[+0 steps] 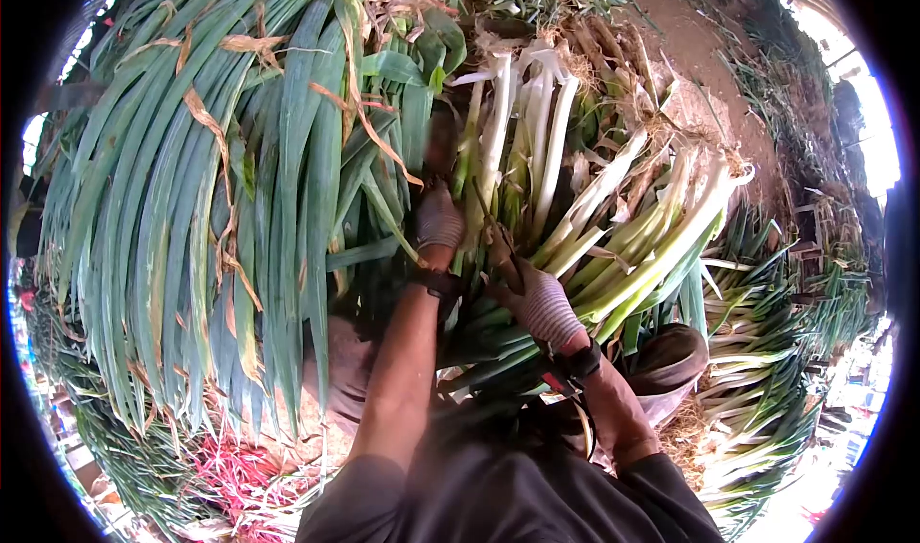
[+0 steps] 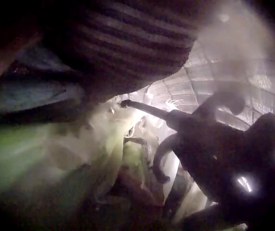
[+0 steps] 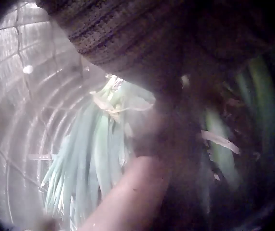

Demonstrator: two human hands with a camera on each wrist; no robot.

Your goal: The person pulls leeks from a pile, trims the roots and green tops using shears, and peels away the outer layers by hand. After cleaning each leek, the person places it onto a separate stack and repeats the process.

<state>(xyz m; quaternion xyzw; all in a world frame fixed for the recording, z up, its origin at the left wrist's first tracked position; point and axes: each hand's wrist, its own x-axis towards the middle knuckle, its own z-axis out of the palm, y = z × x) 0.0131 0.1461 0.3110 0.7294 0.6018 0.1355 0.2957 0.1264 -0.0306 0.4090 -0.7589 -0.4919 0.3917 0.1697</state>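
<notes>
In the head view, my gloved left hand reaches in among leek stalks and leaves, its blurred brown fingers pointing away from me; I cannot tell whether they grip a stalk. My gloved right hand is to the right and nearer my body, holding a thin, dark, blade-like tool that slants up to the left. White-stemmed leeks lie just beyond both hands, roots away from me. A bundle of pale leeks slants to the right. In the left wrist view, the striped glove overhangs pale stalks.
A large heap of long green leek leaves fills the left side, with dry brown leaves hanging in it. More leeks lie in rows at the right. Bare brown ground shows at the upper right, and red strands lie at the lower left.
</notes>
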